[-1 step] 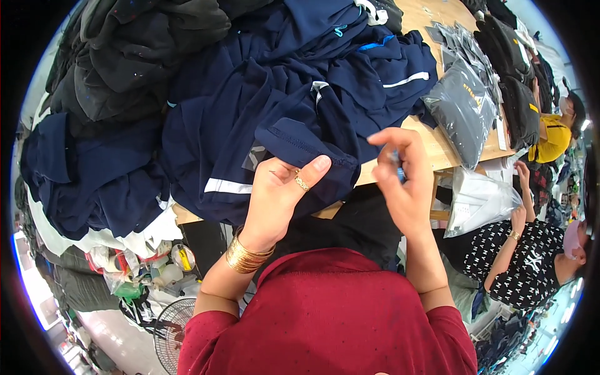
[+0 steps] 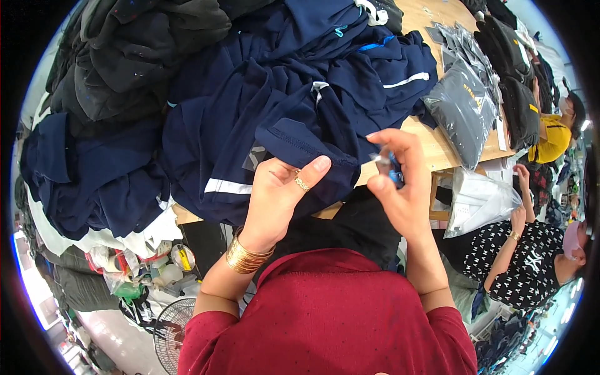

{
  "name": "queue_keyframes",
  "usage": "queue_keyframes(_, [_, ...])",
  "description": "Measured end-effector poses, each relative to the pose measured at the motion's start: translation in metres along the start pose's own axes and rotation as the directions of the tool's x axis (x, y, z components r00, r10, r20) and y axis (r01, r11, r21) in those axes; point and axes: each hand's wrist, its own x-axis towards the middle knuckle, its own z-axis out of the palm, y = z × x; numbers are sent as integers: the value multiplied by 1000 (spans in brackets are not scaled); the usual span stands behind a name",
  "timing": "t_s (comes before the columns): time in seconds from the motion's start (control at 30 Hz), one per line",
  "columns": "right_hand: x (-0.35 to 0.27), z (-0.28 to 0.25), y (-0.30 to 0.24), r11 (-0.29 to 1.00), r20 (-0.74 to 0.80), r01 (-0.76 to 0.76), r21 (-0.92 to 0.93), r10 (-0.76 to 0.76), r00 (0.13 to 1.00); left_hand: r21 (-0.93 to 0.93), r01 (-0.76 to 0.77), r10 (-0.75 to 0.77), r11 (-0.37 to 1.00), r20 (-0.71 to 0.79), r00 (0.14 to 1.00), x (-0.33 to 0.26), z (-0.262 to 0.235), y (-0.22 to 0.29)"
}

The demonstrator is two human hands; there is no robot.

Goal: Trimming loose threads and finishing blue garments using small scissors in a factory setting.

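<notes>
My left hand pinches the stitched band of a navy garment between thumb and fingers. Bracelets circle that wrist, and a ring is on one finger. To the right, apart from the cloth, my right hand curls around small blue-handled thread snips. Their metal tip points left toward the held band; the rest is partly hidden by the fingers and slightly blurred. The garment's body, with a white stripe, spreads over the table edge below and beyond my left hand.
Dark clothes are heaped at the far left, more navy ones below. Bagged garments lie on the wooden table at right. A co-worker holds a clear bag; another person stands farther off. A fan is lower left.
The snips have turned within my right hand, so their metal tip and blue handles show more. My left hand and the garment band stay in place.
</notes>
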Motion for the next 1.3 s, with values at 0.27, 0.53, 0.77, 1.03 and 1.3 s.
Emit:
queue_keyframes(0.27, [-8, 2, 0, 912, 59, 95, -399, -78, 995, 46, -53, 52, 998, 31, 998, 0, -2, 3])
queue_keyframes(0.53, [-6, 1, -1, 891, 97, 131, -434, -98, 990, 111, -85, 78, 990, 67, 995, -2, -3, 3])
queue_keyframes(0.77, [-8, 0, 5, 925, -12, 2, -379, -6, 1000, 68, -85, 82, 994, 35, 996, -2, -3, 3])
queue_keyframes(1.03, [-8, 12, -5, 992, 27, 89, -86, -87, 996, 63, -66, 64, 996, 35, 997, -3, -6, 3])
queue_keyframes(1.3, [-10, 10, 5, 984, -206, -9, 179, 46, 977, 122, -56, 52, 991, 37, 998, -5, -9, -3])
